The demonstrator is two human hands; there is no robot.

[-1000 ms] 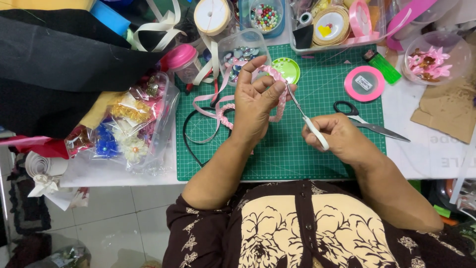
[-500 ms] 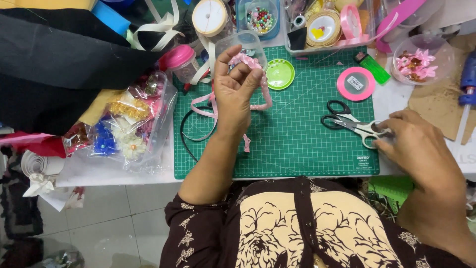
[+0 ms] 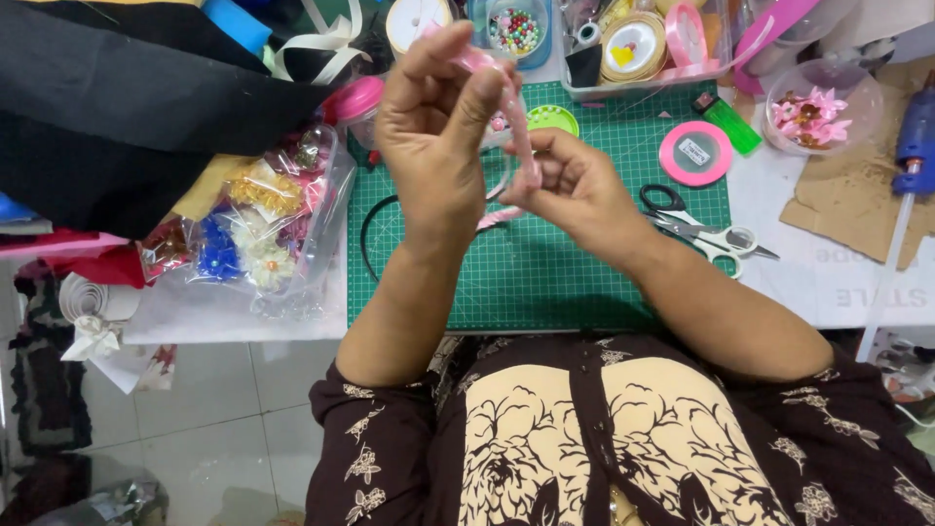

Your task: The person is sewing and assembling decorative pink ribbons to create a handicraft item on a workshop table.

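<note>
My left hand (image 3: 433,127) is raised over the green cutting mat (image 3: 545,282), fingers pinched on the top of a pink ribbon (image 3: 519,127). The ribbon hangs down to my right hand (image 3: 575,190), which grips its lower part just to the right of the left hand. More pink ribbon trails on the mat behind the hands. Black-and-white scissors (image 3: 706,232) lie shut on the mat, just right of my right wrist.
A pink tape roll (image 3: 694,153) and a green lid (image 3: 552,121) lie on the mat. A clear bag of fabric flowers (image 3: 258,229) is at left, black cloth (image 3: 127,117) above it. A bowl of pink flowers (image 3: 816,112), cardboard (image 3: 857,209) and a blue glue gun (image 3: 914,146) stand at right.
My right hand put the scissors down on the mat and came back left to grip the ribbon. My left hand lifted the ribbon higher.
</note>
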